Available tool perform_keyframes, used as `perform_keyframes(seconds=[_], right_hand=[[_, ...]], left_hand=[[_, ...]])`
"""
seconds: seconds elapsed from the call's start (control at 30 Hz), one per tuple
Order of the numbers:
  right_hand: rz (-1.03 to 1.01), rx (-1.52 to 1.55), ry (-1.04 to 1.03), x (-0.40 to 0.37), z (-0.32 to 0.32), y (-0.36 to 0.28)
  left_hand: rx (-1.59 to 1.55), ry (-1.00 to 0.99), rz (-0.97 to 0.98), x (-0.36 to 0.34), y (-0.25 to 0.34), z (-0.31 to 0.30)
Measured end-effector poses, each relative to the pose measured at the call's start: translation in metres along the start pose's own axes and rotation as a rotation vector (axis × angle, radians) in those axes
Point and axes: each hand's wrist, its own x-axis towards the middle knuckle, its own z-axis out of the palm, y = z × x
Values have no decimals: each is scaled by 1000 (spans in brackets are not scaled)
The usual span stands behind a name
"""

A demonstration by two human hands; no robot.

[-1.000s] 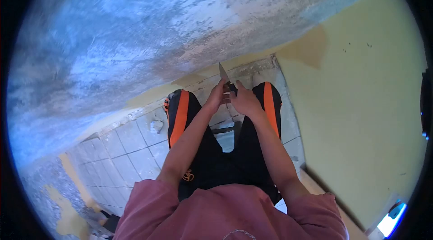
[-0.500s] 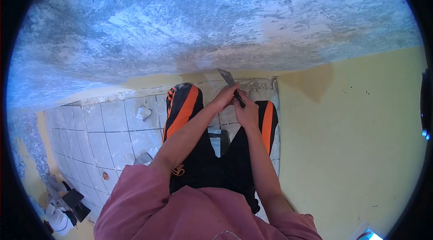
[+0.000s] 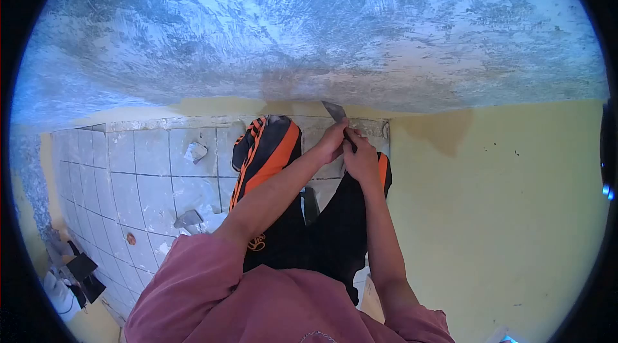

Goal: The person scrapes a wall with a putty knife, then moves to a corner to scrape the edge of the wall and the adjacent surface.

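Note:
A scraper (image 3: 333, 110) with a flat metal blade and a dark handle points up toward the foot of the wall. My left hand (image 3: 331, 143) is closed round it just below the blade. Against it, my right hand (image 3: 362, 160) grips the lower part of the dark handle. The blade tip lies close to the bottom of the scraped wall (image 3: 257, 27); whether it touches cannot be made out. Both hands are above my bent knees, in black trousers with orange stripes (image 3: 273, 159).
Grey floor tiles (image 3: 151, 191) spread to the left, with a whitish chunk (image 3: 196, 152) and a grey flat piece (image 3: 188, 219) on them. A yellow wall (image 3: 489, 214) rises on the right. Dark and white items (image 3: 80, 266) are at lower left.
The view has shifted slightly. My left knee has swung to the right, closer to the hands. Both hands and the scraper sit a little farther right, with the same hold.

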Motion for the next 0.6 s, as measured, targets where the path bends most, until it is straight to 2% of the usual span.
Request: perform_keyframes(seconds=[0.07, 0.13, 0.23, 0.27, 0.33, 0.4, 0.47, 0.53, 0.6], right_hand=[[-4, 0, -92, 3, -3, -4], [-15, -27, -78, 5, 9, -6], [-1, -57, -57, 6, 15, -14], [17, -61, -53, 7, 15, -19], [32, -109, -46, 8, 14, -29], [47, -159, -45, 9, 18, -34], [47, -129, 70, 7, 30, -34], [117, -127, -22, 4, 27, -37], [177, -126, -99, 2, 21, -36]], left_hand=[[-69, 30, 7, 3, 0, 0], [-234, 121, -31, 7, -1, -1], [-323, 126, -36, 1, 5, 3], [-325, 125, -38, 4, 4, -1], [-453, -7, -17, 15, -2, -14], [-380, 6, -25, 24, -1, -24], [-317, 37, -26, 31, 0, -35], [-81, 156, -10, 36, -5, -43], [-82, 186, 20, 35, -11, -39]])
